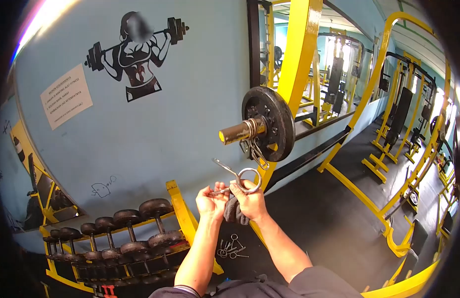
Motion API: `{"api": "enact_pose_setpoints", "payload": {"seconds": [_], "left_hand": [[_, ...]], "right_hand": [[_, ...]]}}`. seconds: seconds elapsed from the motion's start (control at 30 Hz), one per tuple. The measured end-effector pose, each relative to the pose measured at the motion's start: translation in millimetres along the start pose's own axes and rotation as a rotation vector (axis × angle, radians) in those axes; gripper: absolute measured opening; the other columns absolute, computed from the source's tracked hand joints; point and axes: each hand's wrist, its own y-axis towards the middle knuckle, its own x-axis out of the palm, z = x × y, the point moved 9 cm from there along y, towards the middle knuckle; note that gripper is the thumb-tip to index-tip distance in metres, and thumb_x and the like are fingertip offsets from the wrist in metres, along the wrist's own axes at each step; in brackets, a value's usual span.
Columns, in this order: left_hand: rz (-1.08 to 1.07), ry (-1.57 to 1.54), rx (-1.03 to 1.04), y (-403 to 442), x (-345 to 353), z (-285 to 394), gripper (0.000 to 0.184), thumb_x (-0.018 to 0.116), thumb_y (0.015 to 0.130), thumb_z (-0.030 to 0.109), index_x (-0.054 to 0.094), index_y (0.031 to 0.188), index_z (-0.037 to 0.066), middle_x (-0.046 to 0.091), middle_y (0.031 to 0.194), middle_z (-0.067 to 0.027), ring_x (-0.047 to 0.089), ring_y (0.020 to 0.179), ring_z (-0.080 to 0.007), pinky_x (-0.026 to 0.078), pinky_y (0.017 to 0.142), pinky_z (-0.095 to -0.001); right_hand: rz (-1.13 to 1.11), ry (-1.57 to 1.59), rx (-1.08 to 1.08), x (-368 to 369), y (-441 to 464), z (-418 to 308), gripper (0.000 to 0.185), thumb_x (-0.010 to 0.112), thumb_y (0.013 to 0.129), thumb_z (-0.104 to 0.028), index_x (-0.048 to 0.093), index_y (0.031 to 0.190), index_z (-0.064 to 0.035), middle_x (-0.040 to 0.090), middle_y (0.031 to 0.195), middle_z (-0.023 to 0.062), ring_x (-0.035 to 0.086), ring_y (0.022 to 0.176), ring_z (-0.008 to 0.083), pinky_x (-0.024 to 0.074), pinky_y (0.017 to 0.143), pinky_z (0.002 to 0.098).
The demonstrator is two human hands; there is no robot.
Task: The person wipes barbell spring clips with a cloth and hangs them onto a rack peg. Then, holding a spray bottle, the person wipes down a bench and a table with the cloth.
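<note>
A metal spring collar [249, 180] with a round coil and two arms is held between my hands. The fingers of my left hand [211, 201] are closed on one of its arms. My right hand [248, 199] pinches the collar at the coil, and a dark grey cloth [235, 212] hangs beneath its fingers. Above my hands, a black weight plate [269, 124] sits on a bar sleeve [235, 134]. Another spring collar [257, 154] is around the sleeve in front of the plate, its arms hanging down.
A rack of dumbbells [135, 243] stands at the lower left. Several metal collars [233, 247] lie on the floor below my hands. A yellow upright [302, 54] stands behind the plate. Exercise machines [401, 114] are at the right, and a paper notice [66, 97] hangs on the wall.
</note>
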Motion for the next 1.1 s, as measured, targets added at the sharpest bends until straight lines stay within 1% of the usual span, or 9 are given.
{"api": "enact_pose_setpoints", "payload": {"seconds": [0.1, 0.13, 0.27, 0.33, 0.43, 0.73, 0.9, 0.93, 1.1], "left_hand": [[0.033, 0.381, -0.068, -20, 7, -3, 0.028, 0.050, 0.085, 0.015, 0.050, 0.108, -0.001, 0.060, 0.104, -0.0177, 0.060, 0.096, -0.0302, 0.048, 0.088, -0.0431], [0.069, 0.748, 0.235, -8, -4, 20, 0.049, 0.056, 0.085, 0.016, 0.042, 0.130, 0.003, 0.052, 0.122, -0.0161, 0.054, 0.107, -0.0299, 0.045, 0.092, -0.0424], [-0.222, 1.047, 0.641, -33, 66, 47, 0.056, 0.060, 0.085, 0.011, 0.042, 0.138, 0.014, 0.027, 0.147, -0.0134, 0.039, 0.127, -0.0286, 0.035, 0.104, -0.0413], [-0.297, 1.231, 0.761, -28, 98, 55, 0.058, 0.061, 0.085, 0.014, 0.041, 0.139, 0.014, 0.029, 0.147, -0.0133, 0.037, 0.129, -0.0295, 0.034, 0.105, -0.0418], [-0.410, 1.412, 0.742, -8, 122, 52, 0.061, 0.063, 0.087, 0.020, 0.038, 0.142, 0.013, 0.034, 0.146, -0.0140, 0.036, 0.132, -0.0312, 0.032, 0.107, -0.0424], [-0.401, 1.339, 0.530, 54, 106, 30, 0.059, 0.062, 0.091, 0.031, 0.040, 0.141, 0.008, 0.043, 0.139, -0.0153, 0.043, 0.126, -0.0234, 0.036, 0.103, -0.0355], [-0.450, 1.292, 0.353, 59, 123, 3, 0.045, 0.060, 0.092, 0.031, 0.054, 0.127, 0.004, 0.062, 0.112, -0.0120, 0.059, 0.102, -0.0199, 0.044, 0.090, -0.0331], [-0.447, 1.284, 0.401, 56, 126, 2, 0.038, 0.061, 0.092, 0.031, 0.059, 0.119, 0.004, 0.066, 0.097, -0.0072, 0.061, 0.090, -0.0167, 0.046, 0.083, -0.0323], [-0.464, 1.420, 0.589, 77, 131, -13, 0.034, 0.064, 0.089, 0.029, 0.061, 0.116, 0.008, 0.067, 0.103, -0.0061, 0.057, 0.094, -0.0131, 0.045, 0.083, -0.0317]], "right_hand": [[-0.113, -0.138, -0.046, 4, 25, -8, 0.017, 0.059, 0.090, -0.013, 0.061, 0.085, 0.0025, 0.067, 0.072, 0.0094, 0.063, 0.067, 0.0133, 0.0473, 0.059, 0.0282], [-0.124, -0.131, -0.049, 6, 36, -9, 0.017, 0.059, 0.090, -0.013, 0.061, 0.085, 0.0025, 0.067, 0.072, 0.0094, 0.063, 0.067, 0.0133, 0.0473, 0.059, 0.0282], [-0.227, -0.387, -0.112, 16, 79, -19, 0.017, 0.061, 0.085, -0.017, 0.062, 0.081, 0.0000, 0.062, 0.065, 0.0115, 0.059, 0.060, 0.0200, 0.0457, 0.059, 0.0346], [-0.270, -0.479, -0.077, 24, 97, -18, 0.017, 0.061, 0.085, -0.016, 0.064, 0.086, 0.0004, 0.065, 0.070, 0.0124, 0.060, 0.064, 0.0172, 0.0464, 0.062, 0.0342], [-0.367, -0.678, -0.018, 31, 114, -11, 0.027, 0.058, 0.083, -0.021, 0.066, 0.098, -0.0013, 0.066, 0.087, 0.0235, 0.064, 0.088, 0.0383, 0.0503, 0.078, 0.0432], [-0.147, -0.797, -0.022, 10, 122, -6, 0.024, 0.057, 0.083, -0.022, 0.067, 0.092, -0.0011, 0.066, 0.088, 0.0232, 0.063, 0.089, 0.0397, 0.0494, 0.080, 0.0471], [0.110, -0.955, -0.123, -12, 107, -14, 0.027, 0.055, 0.086, -0.025, 0.063, 0.094, -0.0005, 0.065, 0.090, 0.0203, 0.062, 0.086, 0.0400, 0.0494, 0.073, 0.0490], [0.165, -0.985, -0.125, -18, 97, -18, 0.025, 0.058, 0.085, -0.023, 0.062, 0.097, -0.0021, 0.064, 0.090, 0.0176, 0.062, 0.083, 0.0384, 0.0502, 0.070, 0.0471], [0.343, -0.839, -0.332, -45, 23, -12, 0.022, 0.068, 0.077, -0.016, 0.063, 0.092, -0.0010, 0.064, 0.086, 0.0166, 0.062, 0.080, 0.0357, 0.0506, 0.069, 0.0412]]}}
